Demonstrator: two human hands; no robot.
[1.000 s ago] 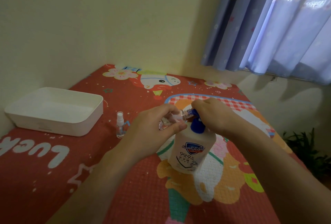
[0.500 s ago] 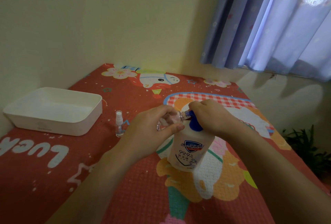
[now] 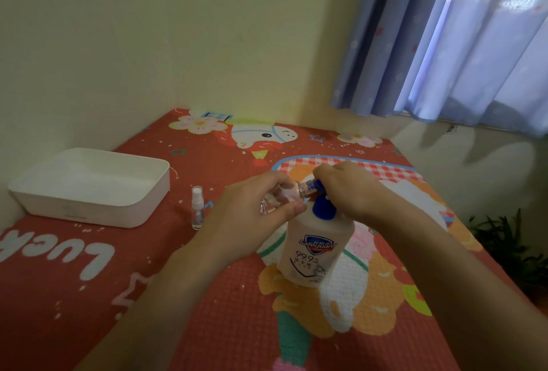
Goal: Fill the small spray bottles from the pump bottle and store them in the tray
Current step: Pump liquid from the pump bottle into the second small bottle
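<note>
The left hand (image 3: 252, 216) grips a small clear bottle (image 3: 284, 196), tipped with its open neck at the blue pump (image 3: 321, 203), which the right hand (image 3: 353, 190) holds. Filling looks under way. Left of that grip, a capped bottle (image 3: 197, 207) stands outside the tray (image 3: 98, 216), which looks empty.

Two small clear spray bottles are in view: one capless spray bottle (image 3: 284, 197) lies tilted in the left hand (image 3: 252, 216) at the pump's spout, and one capped spray bottle (image 3: 197, 207) stands upright just right of the tray. There is one white pump bottle (image 3: 317, 249) with a blue pump, under the right hand (image 3: 350, 190). One white tray (image 3: 142, 201) sits left of the pump bottle. Two hands, one patterned red mat (image 3: 74, 296), and one blue curtain (image 3: 444, 44) behind the pump bottle.
</note>
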